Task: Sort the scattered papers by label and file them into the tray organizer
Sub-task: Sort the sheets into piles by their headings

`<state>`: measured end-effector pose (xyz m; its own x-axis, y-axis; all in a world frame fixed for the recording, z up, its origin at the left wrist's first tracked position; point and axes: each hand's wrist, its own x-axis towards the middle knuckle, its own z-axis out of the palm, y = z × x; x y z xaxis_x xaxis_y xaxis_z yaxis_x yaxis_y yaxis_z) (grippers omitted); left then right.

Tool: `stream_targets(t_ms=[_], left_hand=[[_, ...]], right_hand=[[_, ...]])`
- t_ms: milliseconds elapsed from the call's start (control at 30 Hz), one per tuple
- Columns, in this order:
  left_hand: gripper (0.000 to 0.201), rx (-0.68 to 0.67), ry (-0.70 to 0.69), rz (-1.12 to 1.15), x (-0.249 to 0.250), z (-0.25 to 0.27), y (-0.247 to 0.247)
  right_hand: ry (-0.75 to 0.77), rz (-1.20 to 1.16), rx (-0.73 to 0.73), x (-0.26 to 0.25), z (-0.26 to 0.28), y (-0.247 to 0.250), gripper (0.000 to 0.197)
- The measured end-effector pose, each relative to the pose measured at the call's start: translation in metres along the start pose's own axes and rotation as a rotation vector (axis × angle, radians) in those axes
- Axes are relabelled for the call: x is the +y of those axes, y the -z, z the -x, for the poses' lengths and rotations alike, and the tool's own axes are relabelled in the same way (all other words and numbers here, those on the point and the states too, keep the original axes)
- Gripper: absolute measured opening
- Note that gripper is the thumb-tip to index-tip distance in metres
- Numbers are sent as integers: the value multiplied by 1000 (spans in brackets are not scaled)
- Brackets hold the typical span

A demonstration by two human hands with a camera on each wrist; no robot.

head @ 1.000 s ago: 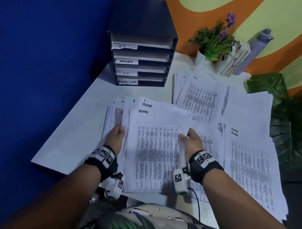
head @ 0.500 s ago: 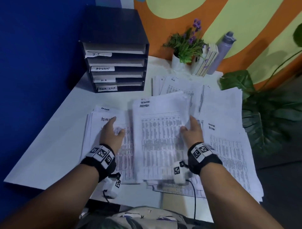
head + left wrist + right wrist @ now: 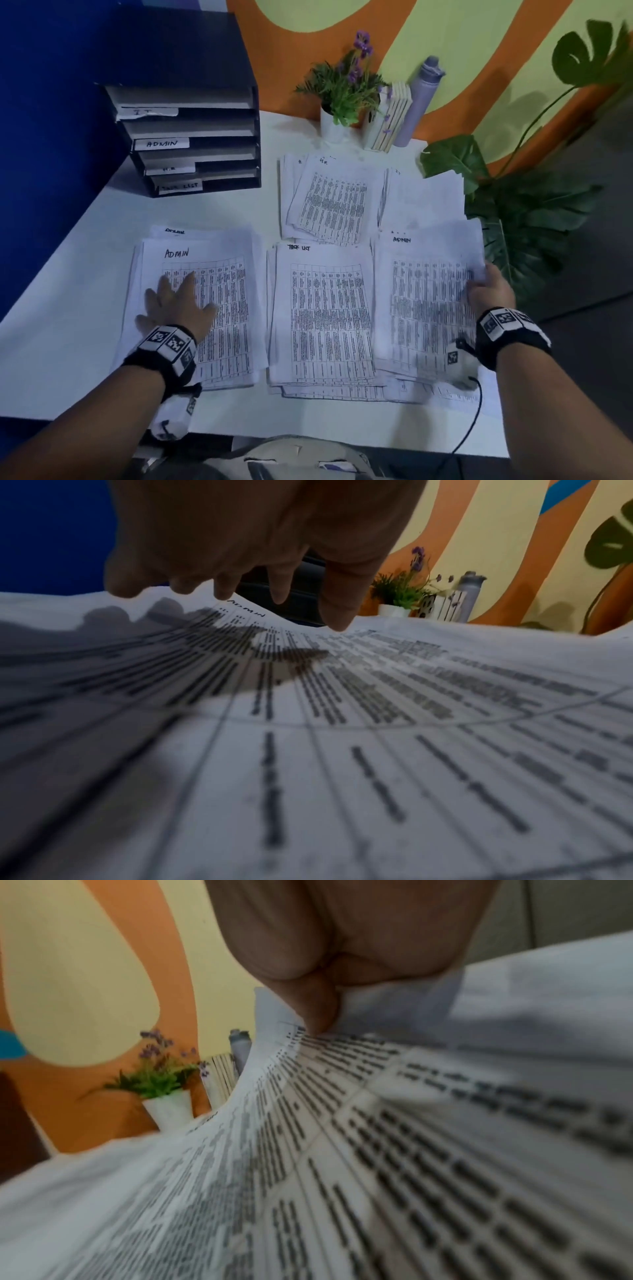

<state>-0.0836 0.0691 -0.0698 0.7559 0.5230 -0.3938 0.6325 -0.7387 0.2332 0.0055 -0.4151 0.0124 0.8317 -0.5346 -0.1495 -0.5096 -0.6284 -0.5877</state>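
L hand (image 3: 174, 306) is laid flat, fingers spread and straight, on the L ADMIN stack (image 3: 219, 308) at the bench's (image 3: 85, 274) front L; in the L wrist view the fingertips (image 3: 337, 620) are seen touching the top sheet, grip open, nothing held. R hand (image 3: 489, 291) is at the R edge of the R ADMIN stack (image 3: 424, 301); thumb is on top and fingers are curled under, so sheets are pinched, grip closed on that stack. In the R wrist view the paper edge is seen bent up against the thumb (image 3: 318, 1010). How many sheets are pinched cannot be told.

Between the two ADMIN stacks a stack marked "TASK LIST" (image 3: 325, 315) is lying, apart from the L one and just beside, partly under, the R one. Behind it an HR stack (image 3: 332, 198) is fanned loosely; to its R an IT stack (image 3: 424, 198) is partly covered by the R ADMIN sheets.

Organizer (image 3: 191, 137) is set at the bench's back L corner against the blue wall, well apart from both hands; 4 trays are labelled, top to bottom, IT, ADMIN, HR, TASK LIST. Whether papers are in the trays cannot be told.

Potted plant (image 3: 342, 96), books (image 3: 390, 120) and bottle (image 3: 419, 102) are lined up at the back by the orange/yellow wall.
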Motion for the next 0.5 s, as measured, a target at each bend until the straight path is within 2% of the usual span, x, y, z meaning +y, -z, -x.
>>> stream_targets(t_ms=[67,200,267,367,500], left_hand=[[83,-13,51,-6,-7,1,-1],[95,-16,145,29,-19,5,4],[104,9,176,85,-24,6,8],[125,-11,211,135,-28,5,13],[147,-36,251,114,-33,-1,20]], right_hand=[[28,106,-20,2,1,3,49],[151,422,-38,-8,8,-15,78],[260,391,-95,-23,19,-33,68],[413,259,-282,-56,51,-69,45],[511,166,-548,-93,103,-118,34]])
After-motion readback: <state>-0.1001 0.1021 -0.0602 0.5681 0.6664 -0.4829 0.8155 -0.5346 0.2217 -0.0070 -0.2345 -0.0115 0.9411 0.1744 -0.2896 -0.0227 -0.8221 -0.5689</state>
